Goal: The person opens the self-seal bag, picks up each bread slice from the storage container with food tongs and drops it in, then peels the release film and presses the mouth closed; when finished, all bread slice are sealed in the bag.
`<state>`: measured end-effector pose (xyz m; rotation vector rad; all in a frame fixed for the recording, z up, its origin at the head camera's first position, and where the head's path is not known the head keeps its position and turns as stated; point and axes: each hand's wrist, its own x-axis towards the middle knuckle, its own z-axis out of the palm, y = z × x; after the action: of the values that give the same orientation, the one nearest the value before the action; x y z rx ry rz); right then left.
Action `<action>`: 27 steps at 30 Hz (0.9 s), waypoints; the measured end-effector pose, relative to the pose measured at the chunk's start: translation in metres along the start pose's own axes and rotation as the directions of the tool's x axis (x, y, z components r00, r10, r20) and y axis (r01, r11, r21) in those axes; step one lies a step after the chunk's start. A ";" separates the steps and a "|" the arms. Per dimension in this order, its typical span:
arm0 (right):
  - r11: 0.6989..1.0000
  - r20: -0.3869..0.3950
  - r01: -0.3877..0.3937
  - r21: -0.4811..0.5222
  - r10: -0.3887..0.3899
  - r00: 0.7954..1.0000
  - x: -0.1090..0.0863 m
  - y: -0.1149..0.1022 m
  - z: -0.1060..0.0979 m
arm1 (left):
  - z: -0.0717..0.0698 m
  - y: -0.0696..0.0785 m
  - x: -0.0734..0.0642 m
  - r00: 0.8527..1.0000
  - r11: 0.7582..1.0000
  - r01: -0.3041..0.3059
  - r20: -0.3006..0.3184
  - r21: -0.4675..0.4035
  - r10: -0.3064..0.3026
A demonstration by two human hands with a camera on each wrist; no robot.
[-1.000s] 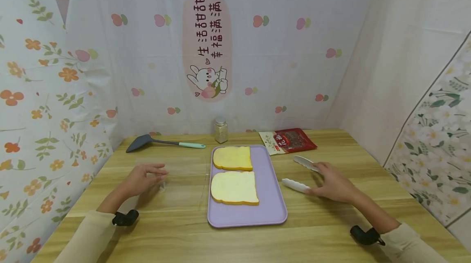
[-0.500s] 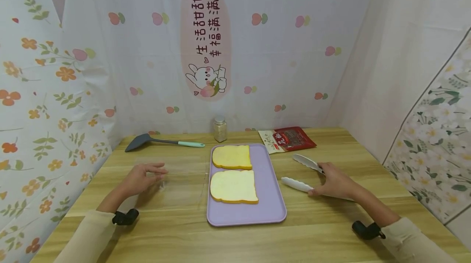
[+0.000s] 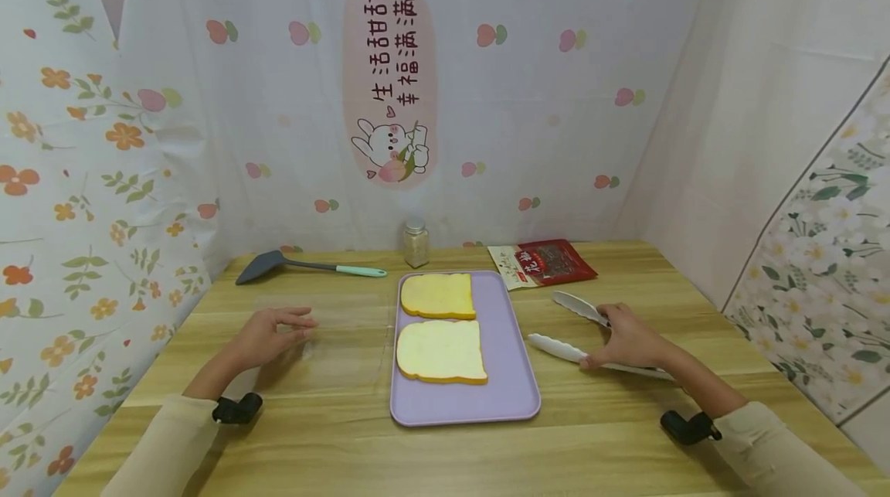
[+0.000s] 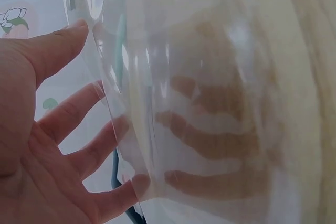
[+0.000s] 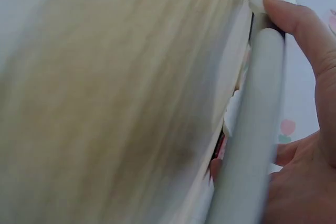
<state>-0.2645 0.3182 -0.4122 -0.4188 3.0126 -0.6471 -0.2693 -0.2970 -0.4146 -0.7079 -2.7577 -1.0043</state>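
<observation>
My right hand (image 3: 629,342) spans a pair of white tongs (image 3: 556,348), thumb on the near arm and fingers at the far one. The tongs' arms are spread, tips pointing left toward a lilac tray (image 3: 462,408). In the right wrist view the thumb lies on a tongs arm (image 5: 257,114). At the left, my left hand (image 3: 267,338) has its thumb and fingers spread apart, fingertips at the edge of a clear plastic sheet (image 4: 210,51). That sheet lies on the table and mirrors the fingers. Two bread slices, one yellower (image 3: 436,296) and one paler (image 3: 441,352), lie on the tray.
A dark spatula (image 3: 292,263) with a mint handle lies behind the left hand. Behind the tray stands a small glass jar (image 3: 416,244). A red and white packet (image 3: 545,263) lies at the back right. Patterned curtains surround the wooden table (image 3: 445,466).
The tongs have shifted slightly leftward under my right hand, and more of the near arm shows behind it. My left hand stays where it was. The whole view shifted a little.
</observation>
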 end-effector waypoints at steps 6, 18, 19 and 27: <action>0.995 -0.035 0.093 0.026 -0.092 0.995 0.004 -0.010 -0.010 | 0.000 0.001 -0.001 1.000 1.000 0.016 0.005 -0.001 -0.016; 0.967 0.109 0.253 -0.005 -0.251 0.962 0.016 -0.063 -0.021 | 0.000 0.000 0.000 1.000 1.000 0.028 0.013 0.005 -0.029; 0.965 0.119 0.261 -0.001 -0.259 0.958 0.017 -0.068 -0.020 | 0.000 0.000 0.000 0.999 1.000 0.030 0.014 0.005 -0.031; 0.951 0.166 0.297 -0.079 -0.281 0.945 0.025 -0.094 -0.011 | 0.000 0.001 0.000 1.000 1.000 0.027 0.000 0.001 -0.027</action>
<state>-0.2656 0.2336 -0.3635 -0.8869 2.8695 -0.4462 -0.2684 -0.2963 -0.4142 -0.6724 -2.7746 -1.0076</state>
